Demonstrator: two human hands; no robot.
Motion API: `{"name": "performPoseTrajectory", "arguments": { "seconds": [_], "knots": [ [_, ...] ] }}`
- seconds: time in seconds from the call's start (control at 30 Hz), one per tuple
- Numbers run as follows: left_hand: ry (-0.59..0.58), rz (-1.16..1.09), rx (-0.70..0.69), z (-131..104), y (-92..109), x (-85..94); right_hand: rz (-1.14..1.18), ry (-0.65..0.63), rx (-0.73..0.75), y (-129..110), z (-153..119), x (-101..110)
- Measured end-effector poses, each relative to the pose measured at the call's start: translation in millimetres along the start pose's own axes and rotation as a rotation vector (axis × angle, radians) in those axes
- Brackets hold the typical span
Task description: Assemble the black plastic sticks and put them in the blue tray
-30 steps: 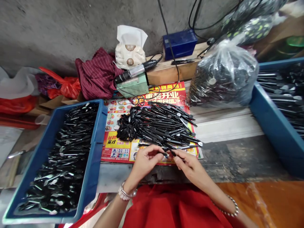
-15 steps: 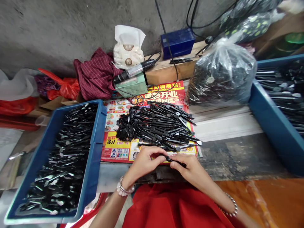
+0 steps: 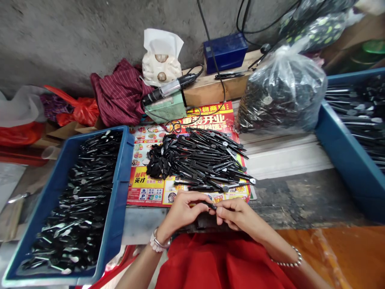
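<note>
Between my two hands, at the near edge of the bench, is a slim black piece (image 3: 209, 205), mostly covered by fingers. My left hand (image 3: 185, 208) pinches its left part between thumb and fingers. On the right end, the fingertips of my right hand (image 3: 234, 213) are closed, close against the left ones. Just beyond my hands lies a pile of long, thin black pieces (image 3: 207, 160) with rounded ends, some of them shiny. Smaller black leaf-shaped parts (image 3: 159, 158) are heaped at the pile's left. Both heaps rest on a printed red and yellow flyer (image 3: 147, 196).
Blue bins with black pieces stand left (image 3: 120, 192) and right (image 3: 343, 148). A tied clear bag (image 3: 282, 92) of black parts sits back right. Behind the pile, a corded cylindrical power tool (image 3: 171, 89) leans on a green box (image 3: 168, 108), near a tissue pack (image 3: 161, 66).
My right hand has shifted left, up against my left fingertips. The black piece's right end, which lay visible along my right hand, is now hidden. The pile looks unchanged.
</note>
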State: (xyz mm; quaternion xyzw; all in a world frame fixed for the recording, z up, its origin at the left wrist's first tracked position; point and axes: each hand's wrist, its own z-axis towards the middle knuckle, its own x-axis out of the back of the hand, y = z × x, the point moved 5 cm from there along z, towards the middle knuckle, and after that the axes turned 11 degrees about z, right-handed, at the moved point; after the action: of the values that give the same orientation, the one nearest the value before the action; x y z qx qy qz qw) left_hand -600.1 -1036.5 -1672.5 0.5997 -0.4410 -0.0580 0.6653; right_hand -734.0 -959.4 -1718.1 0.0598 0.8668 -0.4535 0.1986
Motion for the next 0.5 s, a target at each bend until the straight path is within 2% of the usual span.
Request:
{"name": "performPoseTrajectory", "arguments": {
  "seconds": [0.2, 0.4, 0.5],
  "knots": [
    [0.089, 0.108, -0.138, -6, 2, 3.2, -0.059, 0.053, 0.079, 0, -1, -2],
    [0.187, 0.194, -0.206, -8, 1, 3.2, -0.264, 0.159, 0.227, -13, -5, -2],
    [0.212, 0.171, -0.235, -7, 1, 3.9, -0.259, 0.169, 0.233, -12, -4, -3]
  ]
}}
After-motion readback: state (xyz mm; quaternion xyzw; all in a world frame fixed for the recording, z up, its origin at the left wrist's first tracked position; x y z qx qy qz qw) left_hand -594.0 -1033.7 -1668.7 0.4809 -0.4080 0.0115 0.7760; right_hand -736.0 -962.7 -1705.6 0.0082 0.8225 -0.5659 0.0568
